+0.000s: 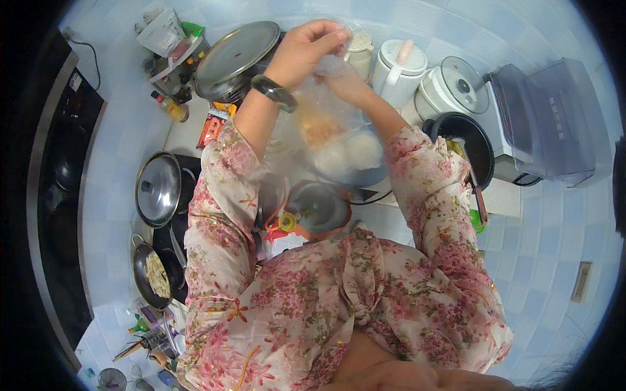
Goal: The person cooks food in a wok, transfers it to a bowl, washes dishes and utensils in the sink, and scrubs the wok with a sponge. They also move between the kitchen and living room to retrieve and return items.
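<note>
My left hand (320, 41), with a dark bangle (274, 93) on its wrist, pinches the gathered upper part of a clear plastic bag (313, 97). Just below and to the right, my right hand (340, 78) grips the same bag, its fingers partly hidden by the plastic. Inside or behind the film show white rounded pieces (342, 151) and an orange-brown food item (318, 124); which of these lie in the bag I cannot tell. A bluish round container (374, 171) is partly visible beneath the white pieces.
A lidded pan (239, 54) and a red packet (213, 126) lie left of the bag. White lidded jugs (400, 68), a white pot with a glass lid (462, 85) and a black pot with a utensil (481, 132) stand right. A frying pan (142, 278) holds food at lower left.
</note>
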{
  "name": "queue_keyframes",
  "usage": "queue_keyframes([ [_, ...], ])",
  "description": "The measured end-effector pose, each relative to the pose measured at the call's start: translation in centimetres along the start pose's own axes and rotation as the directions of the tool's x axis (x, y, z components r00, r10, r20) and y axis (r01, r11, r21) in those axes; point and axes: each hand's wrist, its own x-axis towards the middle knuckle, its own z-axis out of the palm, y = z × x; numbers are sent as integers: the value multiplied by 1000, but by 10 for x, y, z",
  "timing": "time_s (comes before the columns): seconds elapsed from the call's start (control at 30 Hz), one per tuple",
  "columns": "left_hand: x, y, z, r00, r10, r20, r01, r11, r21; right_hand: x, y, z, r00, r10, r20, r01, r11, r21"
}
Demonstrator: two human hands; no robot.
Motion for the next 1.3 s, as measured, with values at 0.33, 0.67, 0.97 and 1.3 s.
queue_keyframes([
  [0.33, -60, -63, -62, 986, -165, -6, 104, 591, 800, -7, -85, -4, 971, -226, -76, 229, 973, 40],
  [0.67, -121, -60, -106, 903, 55, -425, 112, 927, 358, -46, 94, -42, 926, 375, -31, -254, 562, -788],
  [0.97, -280, -87, -147, 903, -187, -387, 428, 462, 777, -73, 191, 31, 859, 509, -58, -446, 687, -573],
  [1.3, -356, -92, -114, 901, -21, -433, 397, 440, 805, -26, 166, 10, 906, 420, -43, -322, 753, 573],
])
